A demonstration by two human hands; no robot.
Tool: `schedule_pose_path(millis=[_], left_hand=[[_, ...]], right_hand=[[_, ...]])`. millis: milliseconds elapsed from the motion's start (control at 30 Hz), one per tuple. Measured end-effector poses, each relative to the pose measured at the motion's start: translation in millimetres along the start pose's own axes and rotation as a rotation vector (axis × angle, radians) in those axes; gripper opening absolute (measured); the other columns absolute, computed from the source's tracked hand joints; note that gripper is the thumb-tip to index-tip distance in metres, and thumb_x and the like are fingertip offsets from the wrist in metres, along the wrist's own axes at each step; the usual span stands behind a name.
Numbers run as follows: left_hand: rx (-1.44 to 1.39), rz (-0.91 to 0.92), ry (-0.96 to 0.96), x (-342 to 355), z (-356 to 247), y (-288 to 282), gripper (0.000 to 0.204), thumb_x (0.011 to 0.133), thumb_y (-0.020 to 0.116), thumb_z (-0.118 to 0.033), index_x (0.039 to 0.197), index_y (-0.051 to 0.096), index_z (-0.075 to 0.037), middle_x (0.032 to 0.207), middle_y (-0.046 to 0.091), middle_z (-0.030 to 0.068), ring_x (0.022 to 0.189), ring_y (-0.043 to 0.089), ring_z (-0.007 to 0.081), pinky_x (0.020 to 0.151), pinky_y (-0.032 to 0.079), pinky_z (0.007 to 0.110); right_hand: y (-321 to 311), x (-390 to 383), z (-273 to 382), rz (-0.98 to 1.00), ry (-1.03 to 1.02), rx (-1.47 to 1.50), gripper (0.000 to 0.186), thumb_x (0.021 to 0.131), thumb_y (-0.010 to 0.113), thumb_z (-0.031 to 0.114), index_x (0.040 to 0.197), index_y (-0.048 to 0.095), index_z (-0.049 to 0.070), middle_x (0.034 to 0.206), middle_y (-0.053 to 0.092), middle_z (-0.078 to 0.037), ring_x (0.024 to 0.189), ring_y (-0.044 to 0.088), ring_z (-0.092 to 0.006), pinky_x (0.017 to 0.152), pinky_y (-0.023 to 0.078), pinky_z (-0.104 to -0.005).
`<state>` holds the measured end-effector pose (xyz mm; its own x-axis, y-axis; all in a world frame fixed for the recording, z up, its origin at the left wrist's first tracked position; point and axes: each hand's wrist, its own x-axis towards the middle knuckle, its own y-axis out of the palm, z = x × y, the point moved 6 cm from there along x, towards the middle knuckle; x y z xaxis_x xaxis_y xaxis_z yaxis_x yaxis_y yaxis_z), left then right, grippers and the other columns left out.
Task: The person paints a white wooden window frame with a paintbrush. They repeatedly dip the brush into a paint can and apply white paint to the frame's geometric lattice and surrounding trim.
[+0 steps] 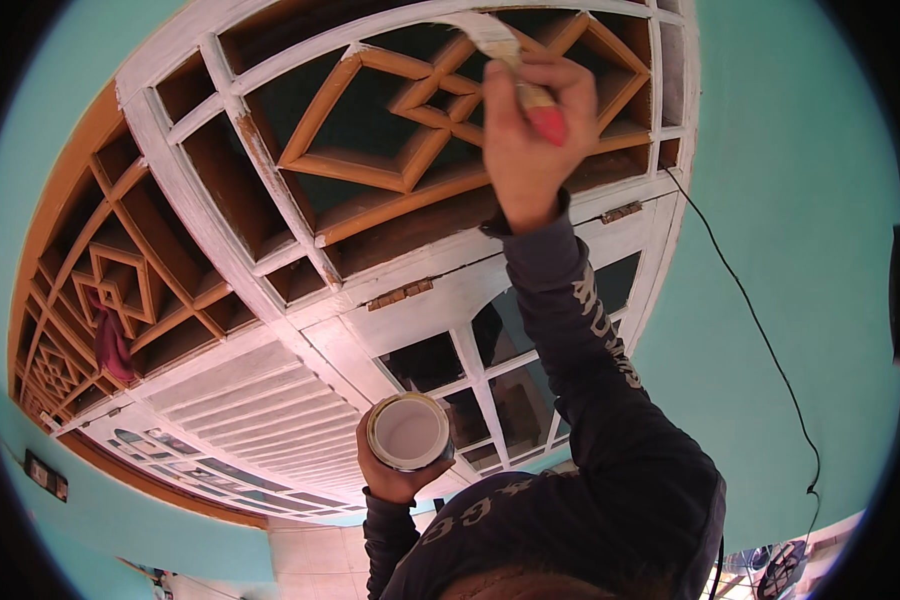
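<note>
My right hand [542,130] is raised to the top of the window frame, its fingers closed round a paintbrush [515,62] with a red-tipped handle. White paint coats the bristles, which lie against the white upper rail [360,42]. Just below the brush, the diamond-shaped wooden lattice [425,150] is still bare orange-brown. Lower down, my left hand [395,478] grips a round paint can [409,432], held upright and open at the top. Pale white paint shows inside the can.
White-painted shutters with glass panes [470,360] and slatted panels [260,400] hang beneath the lattice. Farther left, a dark red cloth [112,345] hangs from an unpainted brown lattice. A black cable [750,290] runs down the turquoise wall [800,170] at right.
</note>
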<state>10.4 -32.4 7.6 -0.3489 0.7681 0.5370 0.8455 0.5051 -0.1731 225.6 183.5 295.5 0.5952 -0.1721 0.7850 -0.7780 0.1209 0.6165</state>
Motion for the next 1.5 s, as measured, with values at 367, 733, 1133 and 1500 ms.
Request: schedule_pose_path(millis=[367,733,1133,1500], left_hand=[[-0.014,0.026,0.001,4.6,2.7,11.8,0.114,0.045,0.103,-0.015,0.139,0.04,-0.001,0.127,0.064,0.0159,0.117,0.066,0.0281,0.101,0.054,0.043],[0.049,0.036,-0.032,10.9,-4.1,18.9,0.114,0.043,0.103,-0.017,0.137,0.041,-0.001,0.127,0.064,0.0155,0.117,0.065,0.0288,0.102,0.053,0.043],[0.003,0.09,-0.031,8.2,1.6,20.9,0.114,0.051,0.103,-0.018,0.143,0.038,0.0,0.131,0.063,0.0177,0.12,0.064,0.0296,0.104,0.052,0.044],[-0.044,0.109,-0.061,7.3,4.6,27.6,0.113,0.047,0.103,-0.017,0.14,0.04,-0.001,0.128,0.064,0.0168,0.119,0.065,0.0289,0.104,0.053,0.044]], right_hand=[[2.3,-4.2,4.9,-0.084,0.071,0.109,0.024,0.078,0.078,-0.007,0.091,0.061,0.004,0.096,0.063,-0.013,0.087,0.064,-0.0286,0.074,0.052,-0.0382],[34.2,-17.7,48.0,0.155,-0.062,0.193,0.025,0.078,0.083,-0.003,0.093,0.065,0.004,0.1,0.068,-0.013,0.085,0.067,-0.0218,0.072,0.054,-0.0317],[-9.3,6.6,6.1,-0.113,0.045,-0.034,0.024,0.081,0.08,-0.004,0.092,0.06,0.004,0.099,0.066,-0.011,0.084,0.065,-0.0172,0.079,0.052,-0.0274],[-35.9,38.7,-38.8,-0.076,0.358,0.11,0.02,0.084,0.078,-0.003,0.095,0.061,0.0,0.095,0.07,-0.009,0.082,0.066,-0.0126,0.074,0.055,-0.0255]])
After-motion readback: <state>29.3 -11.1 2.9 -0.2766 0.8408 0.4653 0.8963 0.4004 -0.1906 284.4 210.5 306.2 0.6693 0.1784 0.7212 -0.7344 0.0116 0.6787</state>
